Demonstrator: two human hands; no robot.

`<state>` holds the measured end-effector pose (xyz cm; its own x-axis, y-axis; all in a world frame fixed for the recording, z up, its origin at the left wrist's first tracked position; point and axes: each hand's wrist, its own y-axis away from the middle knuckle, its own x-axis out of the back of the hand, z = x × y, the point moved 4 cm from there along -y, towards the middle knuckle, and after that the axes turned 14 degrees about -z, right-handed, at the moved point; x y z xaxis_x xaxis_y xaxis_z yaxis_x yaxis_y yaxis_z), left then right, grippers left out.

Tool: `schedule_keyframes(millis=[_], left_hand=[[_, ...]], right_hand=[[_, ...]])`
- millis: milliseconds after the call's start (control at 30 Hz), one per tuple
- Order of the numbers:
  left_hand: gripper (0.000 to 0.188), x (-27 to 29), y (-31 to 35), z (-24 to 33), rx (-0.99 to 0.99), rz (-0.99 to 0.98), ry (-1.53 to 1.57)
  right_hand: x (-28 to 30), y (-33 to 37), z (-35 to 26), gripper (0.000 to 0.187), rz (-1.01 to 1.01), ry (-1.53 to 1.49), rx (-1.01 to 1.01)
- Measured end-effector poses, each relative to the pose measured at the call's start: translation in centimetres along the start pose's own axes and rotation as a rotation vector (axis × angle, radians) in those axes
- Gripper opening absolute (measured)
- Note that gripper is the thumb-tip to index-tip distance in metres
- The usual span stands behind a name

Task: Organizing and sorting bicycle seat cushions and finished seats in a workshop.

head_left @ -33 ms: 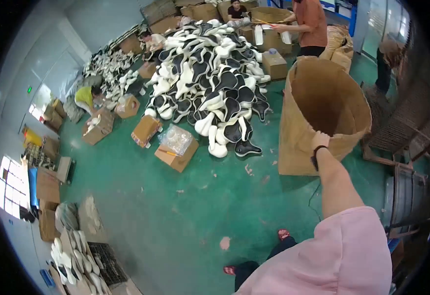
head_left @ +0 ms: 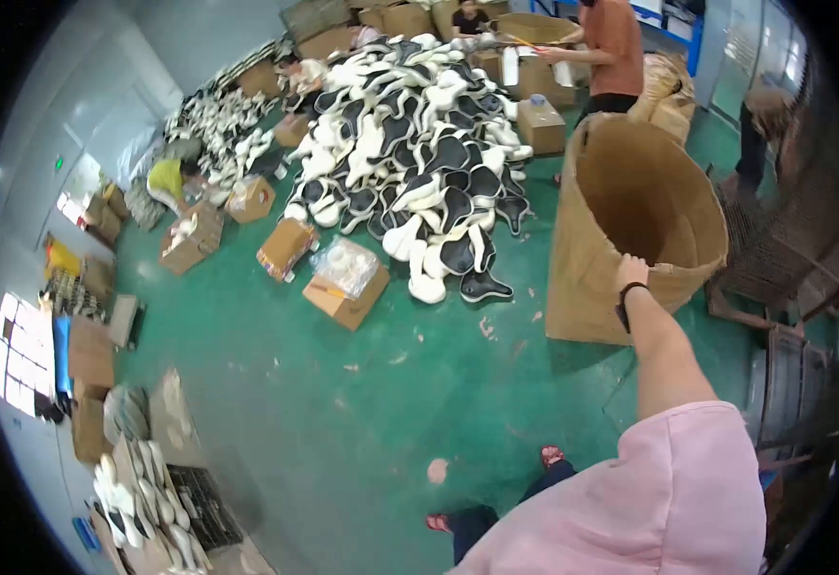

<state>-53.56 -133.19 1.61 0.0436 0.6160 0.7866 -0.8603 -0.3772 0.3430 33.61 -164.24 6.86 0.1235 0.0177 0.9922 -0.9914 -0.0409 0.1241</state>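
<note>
Right hand (head_left: 632, 273) holds tall carton (head_left: 582, 278), fingers (head_left: 635, 260) hooked over rim, likely handiest grip; left hand unseen, can't tell.

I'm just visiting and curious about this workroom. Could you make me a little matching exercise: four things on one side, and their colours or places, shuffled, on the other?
Column one:
1. Right hand
2. Big heap of seat-shaped pieces
3. Sleeve of the same arm
4. Floor

Column two:
A. Pink
B. Mostly green
C. Black and white
D. At the near rim of the tall cardboard box

Right pairs: 1-D, 2-C, 3-A, 4-B.
</note>
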Motion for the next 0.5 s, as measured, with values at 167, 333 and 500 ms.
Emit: schedule_keyframes(millis=[167,333,500], left_hand=[[0.042,-5.5,16.2,-4.0,0.396,0.076,-0.275],[0.019,0.8,18.1,-14.5,0.943,0.533,0.732],[0.034,17.9,15.4,-16.3,0.733,0.749,0.743]], right_hand=[[3.4,10.1,-11.6,0.044,0.130,-0.104,0.515],[-5.8,28.5,-24.7,0.016,-0.401,-0.269,0.948],[-4.0,51.4,-47.9,0.024,-1.059,-0.101,1.498]])
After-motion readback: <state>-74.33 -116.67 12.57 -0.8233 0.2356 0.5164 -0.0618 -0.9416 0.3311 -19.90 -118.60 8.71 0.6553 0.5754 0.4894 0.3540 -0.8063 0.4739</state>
